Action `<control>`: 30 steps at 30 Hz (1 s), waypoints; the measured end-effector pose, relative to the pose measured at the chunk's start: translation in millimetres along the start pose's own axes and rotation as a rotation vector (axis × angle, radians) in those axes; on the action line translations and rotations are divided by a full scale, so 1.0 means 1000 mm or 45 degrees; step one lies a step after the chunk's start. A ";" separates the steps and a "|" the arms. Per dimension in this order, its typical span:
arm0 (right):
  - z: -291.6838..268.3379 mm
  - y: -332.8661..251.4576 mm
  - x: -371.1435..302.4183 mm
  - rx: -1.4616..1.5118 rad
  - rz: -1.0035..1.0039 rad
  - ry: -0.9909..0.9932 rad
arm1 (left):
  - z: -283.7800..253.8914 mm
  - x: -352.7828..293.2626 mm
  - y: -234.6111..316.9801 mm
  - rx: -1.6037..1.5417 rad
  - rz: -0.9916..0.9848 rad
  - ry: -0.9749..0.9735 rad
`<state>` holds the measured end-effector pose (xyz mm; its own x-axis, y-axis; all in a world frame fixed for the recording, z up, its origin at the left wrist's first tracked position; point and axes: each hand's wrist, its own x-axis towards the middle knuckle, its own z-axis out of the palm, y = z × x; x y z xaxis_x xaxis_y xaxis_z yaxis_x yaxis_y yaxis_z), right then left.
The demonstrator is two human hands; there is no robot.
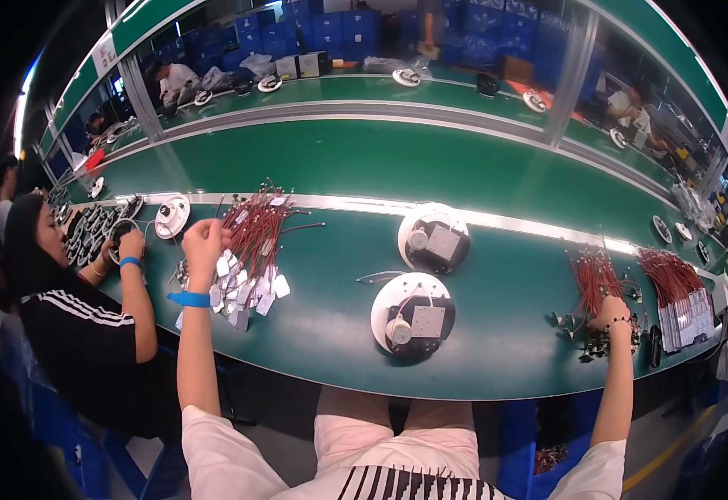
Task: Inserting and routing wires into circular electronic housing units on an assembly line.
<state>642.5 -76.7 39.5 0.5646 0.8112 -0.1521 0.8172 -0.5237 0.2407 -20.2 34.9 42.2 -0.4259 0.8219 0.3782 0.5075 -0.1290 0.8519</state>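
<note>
My left hand [206, 243], with a blue band at the wrist, is raised beside a pile of whitish flat pieces with red wires [251, 279]. Its fingers are curled together; whatever they may hold is too small to make out. On the right, my right hand [610, 315] reaches down into a heap of small dark circuit boards with red wires [595, 271]. Those fingers are bent and partly hidden among the parts. Between my hands sit two round white housings, a nearer one [385, 310] and a farther one [437, 213], each carrying a square plate and a round component.
A bundle of red-wired silver strips [685, 321] lies at the far right, beside a black object [655, 346]. Left, a co-worker [81, 308] handles a part near many black-and-white pieces [97, 229]. Another white round housing [172, 217] stands by the rail [364, 206].
</note>
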 end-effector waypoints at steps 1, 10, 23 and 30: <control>0.005 0.005 0.008 -0.002 0.000 0.002 | -0.002 0.006 -0.001 -0.002 -0.001 0.001; -0.012 0.029 0.012 0.245 0.058 0.196 | 0.004 0.004 0.022 -1.674 -0.056 -0.275; -0.064 -0.010 -0.035 1.841 -0.373 1.046 | 0.086 -0.127 0.117 -1.579 -0.377 -0.609; -0.056 -0.199 -0.173 1.937 -1.179 0.567 | 0.144 -0.212 0.169 -1.469 -0.404 -0.946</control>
<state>375.6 -98.5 71.4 0.0631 0.8109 0.5818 0.3391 0.5308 -0.7767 263.8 -80.7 54.0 0.2683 0.9518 0.1489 -0.5795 0.0360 0.8142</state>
